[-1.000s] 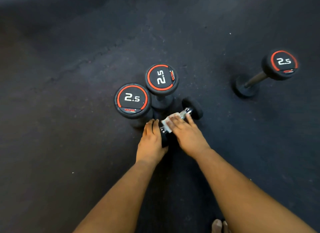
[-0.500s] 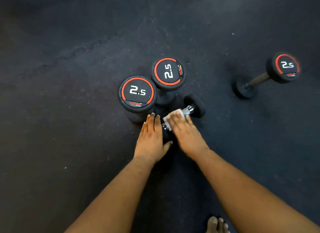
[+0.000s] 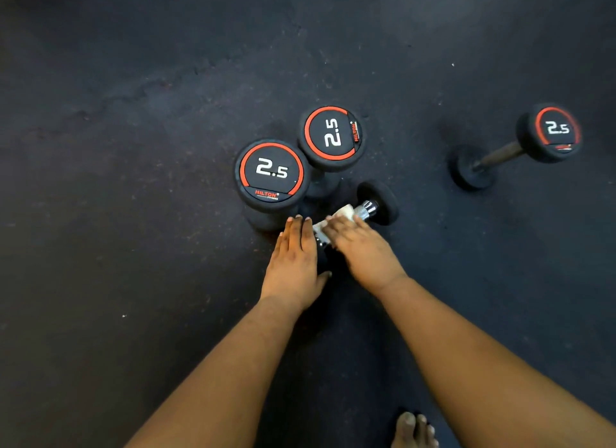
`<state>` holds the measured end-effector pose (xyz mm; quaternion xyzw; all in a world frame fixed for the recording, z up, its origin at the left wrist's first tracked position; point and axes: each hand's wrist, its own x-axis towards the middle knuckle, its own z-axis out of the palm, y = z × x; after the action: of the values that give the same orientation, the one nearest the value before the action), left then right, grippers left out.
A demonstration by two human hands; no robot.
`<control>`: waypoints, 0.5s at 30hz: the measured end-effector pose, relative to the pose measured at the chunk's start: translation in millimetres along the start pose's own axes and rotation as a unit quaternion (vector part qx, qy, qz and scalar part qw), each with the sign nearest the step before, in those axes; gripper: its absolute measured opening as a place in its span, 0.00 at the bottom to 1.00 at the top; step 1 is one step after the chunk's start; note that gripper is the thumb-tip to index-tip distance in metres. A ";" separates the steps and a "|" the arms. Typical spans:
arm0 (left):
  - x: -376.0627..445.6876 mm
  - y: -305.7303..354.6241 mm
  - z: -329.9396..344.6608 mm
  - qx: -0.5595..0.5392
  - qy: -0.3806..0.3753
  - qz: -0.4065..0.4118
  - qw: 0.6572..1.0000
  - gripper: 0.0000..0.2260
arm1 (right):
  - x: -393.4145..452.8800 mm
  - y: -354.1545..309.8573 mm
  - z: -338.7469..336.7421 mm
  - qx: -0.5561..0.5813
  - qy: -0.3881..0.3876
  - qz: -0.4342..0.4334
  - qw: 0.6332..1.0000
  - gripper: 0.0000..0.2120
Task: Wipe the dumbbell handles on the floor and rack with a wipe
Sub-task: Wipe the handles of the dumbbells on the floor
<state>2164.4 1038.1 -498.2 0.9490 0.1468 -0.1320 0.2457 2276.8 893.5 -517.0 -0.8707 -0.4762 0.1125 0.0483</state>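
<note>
Lying flat on the dark rubber floor (image 3: 133, 214), near the middle of what I am seeing, is the small dumbbell (image 3: 376, 201) I am working on. Its chrome handle (image 3: 365, 210) is running slantwise from the near end, which is hidden under my hands, up to the far black head. A white wipe (image 3: 343, 212) is lying over the middle of that handle, and my right hand (image 3: 363, 251) is pressing down on it with the fingers laid fairly straight across the wipe; I cannot tell whether the thumb is curling under the bar. My left hand (image 3: 293, 257) is resting flat with straight fingers on the near head of the same dumbbell, steadying it, with nothing grasped.

Just beyond my left fingertips two more dumbbells are standing upright on end, touching or nearly touching each other: the nearer dumbbell (image 3: 271, 174) showing a black cap with a red ring and "2.5", and the farther dumbbell (image 3: 331, 134) just behind it with the same marking turned sideways. Well apart, toward the right edge of the floor, a fourth dumbbell (image 3: 520, 147) is also sitting upright on one head, appearing slanted in the wide lens, its dark handle showing. At the bottom edge, the toes of a bare foot (image 3: 413, 429) are showing between my forearms.
</note>
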 end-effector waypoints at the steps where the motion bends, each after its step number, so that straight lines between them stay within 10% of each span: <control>1: 0.5 -0.4 0.4 -0.001 0.000 0.000 1.000 0.50 | 1.4 9.0 -1.3 0.016 0.009 0.051 0.999 0.29; 4: -0.2 -1.2 0.7 -0.001 0.001 0.002 1.000 0.50 | -2.4 4.4 0.1 0.083 0.051 0.179 0.979 0.29; 9: -2.2 0.2 -0.3 -0.009 0.008 0.002 1.000 0.49 | -11.1 -8.4 3.2 0.074 0.038 0.048 0.995 0.28; 15: -0.3 0.8 -0.5 -0.007 0.002 -0.002 1.000 0.50 | 0.2 1.4 7.5 0.139 0.093 0.216 0.962 0.28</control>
<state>2164.5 1037.7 -497.3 0.9472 0.1498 -0.1296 0.2523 2276.2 892.8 -524.6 -0.9441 -0.2502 0.1040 0.1878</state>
